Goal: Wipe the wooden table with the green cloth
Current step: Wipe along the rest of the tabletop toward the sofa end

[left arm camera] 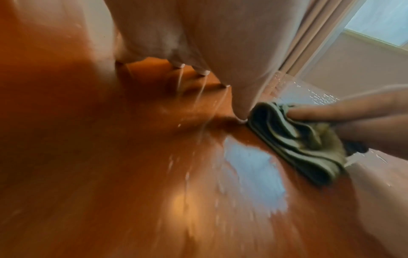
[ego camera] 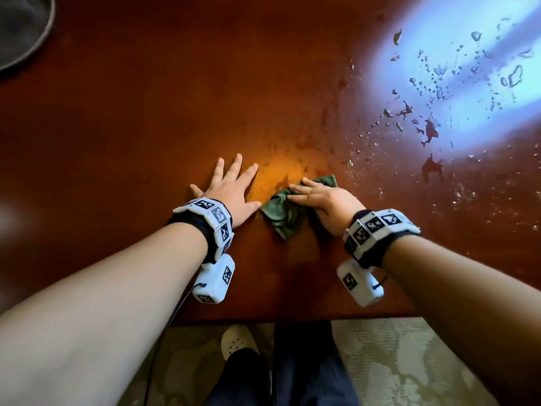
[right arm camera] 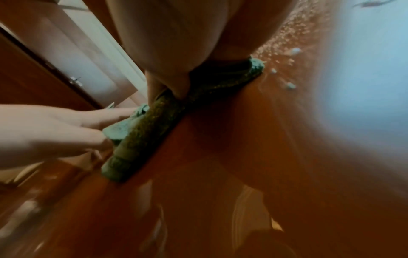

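Observation:
The wooden table (ego camera: pixel 146 127) is reddish-brown and glossy. A crumpled green cloth (ego camera: pixel 282 213) lies on it near the front edge. My right hand (ego camera: pixel 319 196) presses on the cloth from above with fairly straight fingers (left arm camera: pixel 331 111). My left hand (ego camera: pixel 231 189) lies flat on the bare wood just left of the cloth, fingers spread. Its thumb tip touches the cloth's left edge (left arm camera: pixel 298 144). From the right wrist, the cloth (right arm camera: pixel 143 132) sits under my palm, with the left hand (right arm camera: pixel 55 129) against its side.
Water drops and small puddles (ego camera: pixel 433 92) are scattered over the far right of the table, inside a bright window reflection. A grey round object (ego camera: pixel 20 27) sits at the far left corner. The table's near edge (ego camera: pixel 292 317) runs above a foot in a pale clog (ego camera: pixel 237 341).

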Available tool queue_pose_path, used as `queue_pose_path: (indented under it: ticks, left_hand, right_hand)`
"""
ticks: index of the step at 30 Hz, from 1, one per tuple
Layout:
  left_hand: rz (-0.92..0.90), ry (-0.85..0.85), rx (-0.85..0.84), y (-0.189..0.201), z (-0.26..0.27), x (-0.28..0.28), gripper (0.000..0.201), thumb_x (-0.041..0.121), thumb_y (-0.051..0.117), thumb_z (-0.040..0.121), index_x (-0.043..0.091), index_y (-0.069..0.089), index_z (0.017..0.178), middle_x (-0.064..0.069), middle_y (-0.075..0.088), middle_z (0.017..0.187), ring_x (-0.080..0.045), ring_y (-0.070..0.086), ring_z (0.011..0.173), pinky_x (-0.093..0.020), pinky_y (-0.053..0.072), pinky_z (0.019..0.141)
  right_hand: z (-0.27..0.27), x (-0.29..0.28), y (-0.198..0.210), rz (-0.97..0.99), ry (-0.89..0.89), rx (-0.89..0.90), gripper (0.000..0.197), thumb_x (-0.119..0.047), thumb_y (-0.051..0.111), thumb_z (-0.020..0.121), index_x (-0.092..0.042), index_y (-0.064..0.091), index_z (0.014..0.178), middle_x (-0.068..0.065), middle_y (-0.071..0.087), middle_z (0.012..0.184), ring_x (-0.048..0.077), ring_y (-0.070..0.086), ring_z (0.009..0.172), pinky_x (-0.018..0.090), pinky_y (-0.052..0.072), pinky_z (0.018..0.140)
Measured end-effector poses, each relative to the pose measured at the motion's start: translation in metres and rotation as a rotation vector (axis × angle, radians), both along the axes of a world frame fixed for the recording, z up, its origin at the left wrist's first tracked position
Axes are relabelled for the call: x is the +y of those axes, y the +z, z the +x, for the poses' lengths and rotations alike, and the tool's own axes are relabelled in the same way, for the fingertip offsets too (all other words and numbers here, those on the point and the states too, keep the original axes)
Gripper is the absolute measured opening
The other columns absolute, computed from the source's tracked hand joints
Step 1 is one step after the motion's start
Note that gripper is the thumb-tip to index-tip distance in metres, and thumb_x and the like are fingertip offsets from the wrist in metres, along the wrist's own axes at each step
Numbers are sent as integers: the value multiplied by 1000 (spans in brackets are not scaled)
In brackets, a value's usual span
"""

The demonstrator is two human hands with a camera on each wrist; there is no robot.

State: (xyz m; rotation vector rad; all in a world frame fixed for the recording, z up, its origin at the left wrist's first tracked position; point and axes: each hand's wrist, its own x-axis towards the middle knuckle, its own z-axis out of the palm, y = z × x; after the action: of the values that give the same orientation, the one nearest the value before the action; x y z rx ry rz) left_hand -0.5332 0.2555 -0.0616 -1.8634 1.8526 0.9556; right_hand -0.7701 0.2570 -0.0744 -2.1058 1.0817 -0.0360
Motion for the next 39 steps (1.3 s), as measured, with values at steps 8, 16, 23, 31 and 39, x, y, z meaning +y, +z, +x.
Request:
queue_pose_path:
  ticks: [8, 16, 23, 31, 39]
  left_hand:
    - [-33, 35, 7, 0, -26, -87, 77, 56, 50, 95, 45, 2, 154, 15, -19, 162, -20, -19, 149, -70, 3, 112]
    - [-63, 152, 27, -2, -62, -187, 82, 50, 51, 96, 37, -3, 156, 15, -15, 163, -18, -16, 150, -67, 4, 114]
    - [-118, 293, 63, -7, -88, -247, 93, 49, 55, 95, 38, -17, 153, 15, -12, 163, -18, -15, 150, -70, 4, 112]
    - [-164, 130, 82, -4, -108, -275, 94, 62, 57, 88, 48, -11, 152, 15, -18, 162, -18, -18, 149, -65, -1, 114]
    - [-68, 87, 33, -10, -123, -288, 92, 63, 63, 84, 51, 2, 152, 12, -22, 162, -25, -24, 148, -70, -1, 111]
  right_hand:
    - [2, -132, 4, -15, -76, 114, 62, 9, 35, 86, -26, 46, 135, -7, 32, 149, 17, 18, 142, 32, 21, 115]
    - [-8, -249, 16, 10, 16, 270, 61, 3, 31, 92, -32, 34, 141, -12, 18, 153, 14, 8, 143, 35, 19, 116]
    - [-26, -324, 13, -44, 2, 265, 60, 3, 32, 91, -29, 34, 142, -8, 19, 154, 17, 10, 143, 32, 15, 116]
    - [-75, -375, 4, -9, -372, 359, 69, 2, 41, 87, -31, 25, 145, -6, 10, 156, 22, 5, 144, 38, 17, 114]
    - [-126, -398, 3, 113, -675, 312, 69, 4, 38, 86, -26, 22, 146, -4, 6, 157, 23, -2, 144, 34, 8, 113]
